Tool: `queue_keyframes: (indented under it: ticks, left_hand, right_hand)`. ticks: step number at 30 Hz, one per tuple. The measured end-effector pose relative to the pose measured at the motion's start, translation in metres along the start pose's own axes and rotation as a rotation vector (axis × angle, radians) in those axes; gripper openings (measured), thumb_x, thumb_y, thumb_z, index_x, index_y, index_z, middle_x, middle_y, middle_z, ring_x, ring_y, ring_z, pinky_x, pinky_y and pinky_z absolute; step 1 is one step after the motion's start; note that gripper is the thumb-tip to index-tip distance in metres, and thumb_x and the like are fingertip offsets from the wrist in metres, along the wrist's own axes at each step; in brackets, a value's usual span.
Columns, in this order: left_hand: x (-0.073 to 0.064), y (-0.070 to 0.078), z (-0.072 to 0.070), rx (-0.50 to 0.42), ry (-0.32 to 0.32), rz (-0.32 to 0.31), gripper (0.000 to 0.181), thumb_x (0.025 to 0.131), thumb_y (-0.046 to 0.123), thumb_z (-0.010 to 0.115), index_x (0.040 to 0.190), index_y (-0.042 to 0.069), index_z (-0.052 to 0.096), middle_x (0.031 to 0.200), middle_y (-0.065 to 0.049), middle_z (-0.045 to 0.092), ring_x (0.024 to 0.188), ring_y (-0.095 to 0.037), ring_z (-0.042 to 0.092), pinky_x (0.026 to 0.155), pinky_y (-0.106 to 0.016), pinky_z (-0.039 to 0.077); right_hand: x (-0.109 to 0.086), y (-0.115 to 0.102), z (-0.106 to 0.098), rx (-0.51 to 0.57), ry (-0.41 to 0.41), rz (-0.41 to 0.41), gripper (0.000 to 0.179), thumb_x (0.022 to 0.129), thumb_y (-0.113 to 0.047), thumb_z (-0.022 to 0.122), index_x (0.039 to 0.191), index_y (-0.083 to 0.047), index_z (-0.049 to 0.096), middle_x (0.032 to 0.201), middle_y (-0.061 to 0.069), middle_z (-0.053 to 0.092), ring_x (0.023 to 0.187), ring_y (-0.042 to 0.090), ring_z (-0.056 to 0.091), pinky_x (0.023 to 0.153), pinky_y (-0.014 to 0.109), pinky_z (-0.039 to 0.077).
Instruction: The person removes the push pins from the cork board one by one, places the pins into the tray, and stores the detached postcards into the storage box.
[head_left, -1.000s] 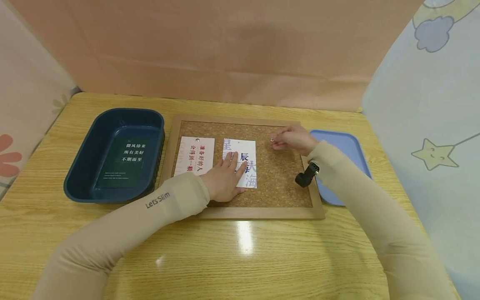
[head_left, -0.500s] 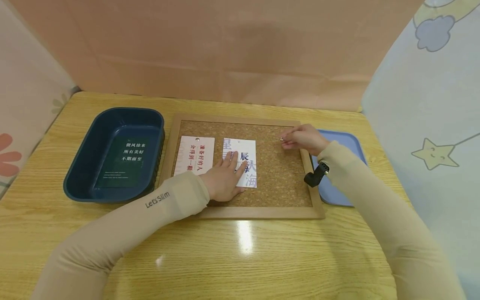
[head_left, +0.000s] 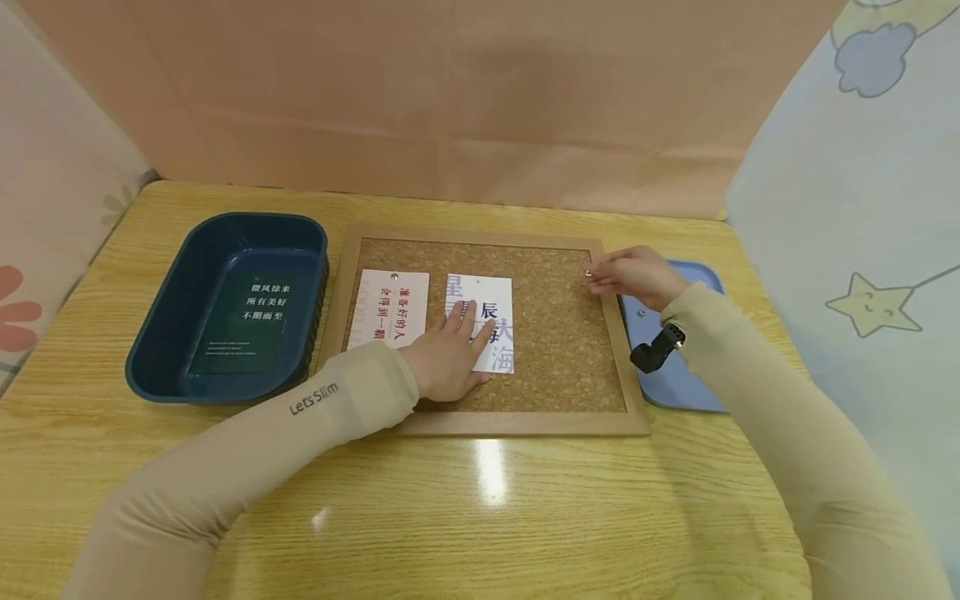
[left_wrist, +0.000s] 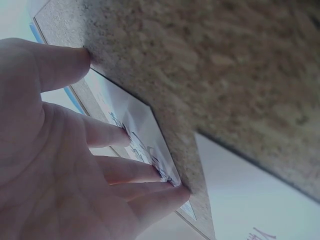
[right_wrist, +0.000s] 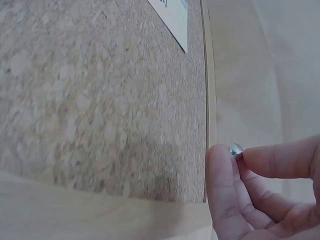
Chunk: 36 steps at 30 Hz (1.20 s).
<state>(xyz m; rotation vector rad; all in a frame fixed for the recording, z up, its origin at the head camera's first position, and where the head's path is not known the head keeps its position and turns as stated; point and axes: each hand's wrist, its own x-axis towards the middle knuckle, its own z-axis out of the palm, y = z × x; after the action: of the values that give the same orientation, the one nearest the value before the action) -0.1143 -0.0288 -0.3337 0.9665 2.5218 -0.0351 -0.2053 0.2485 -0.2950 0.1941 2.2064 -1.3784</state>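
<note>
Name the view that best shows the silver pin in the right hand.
The right wrist view: the silver pin appears largest there, pinched in the right hand. The head view shows it as a tiny glint; the left wrist view misses it.

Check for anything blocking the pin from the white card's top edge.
Nothing visible: only cork board lies between the pin, in the right hand, and that edge. The left hand rests lower on the white card.
</note>
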Motion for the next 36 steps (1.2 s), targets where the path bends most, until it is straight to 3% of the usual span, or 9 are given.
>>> queue_keyframes:
  ticks: [14,20,36]
  left_hand:
    - [0.0,-0.001,0.001,0.004,-0.023,-0.014,0.072,0.102,0.045,0.035,0.154,0.004,0.008,0.156,-0.031,-0.001,0.145,-0.045,0.003,0.117,-0.051,0.016]
    - [0.001,0.0,0.002,0.01,-0.01,-0.009,0.071,0.102,0.044,0.036,0.154,0.003,0.009,0.156,-0.032,0.0,0.145,-0.045,0.004,0.117,-0.051,0.017]
    - [0.001,-0.001,0.003,-0.015,0.02,0.001,0.071,0.101,0.043,0.038,0.154,0.003,0.012,0.156,-0.032,0.003,0.145,-0.046,0.006,0.117,-0.051,0.016]
  right_hand:
    - [-0.012,0.025,-0.022,0.025,0.001,0.021,0.041,0.099,-0.008,0.048,0.13,0.018,0.041,0.083,-0.007,0.068,0.079,0.001,0.066,0.082,0.019,0.053]
    - [-0.015,0.042,-0.035,-0.032,0.022,0.004,0.041,0.1,-0.01,0.047,0.13,0.018,0.042,0.084,-0.011,0.066,0.08,-0.002,0.065,0.081,0.018,0.052]
    - [-0.022,0.064,-0.058,-0.021,0.058,0.037,0.042,0.099,-0.008,0.047,0.131,0.019,0.04,0.082,-0.013,0.066,0.08,-0.004,0.064,0.079,0.017,0.053]
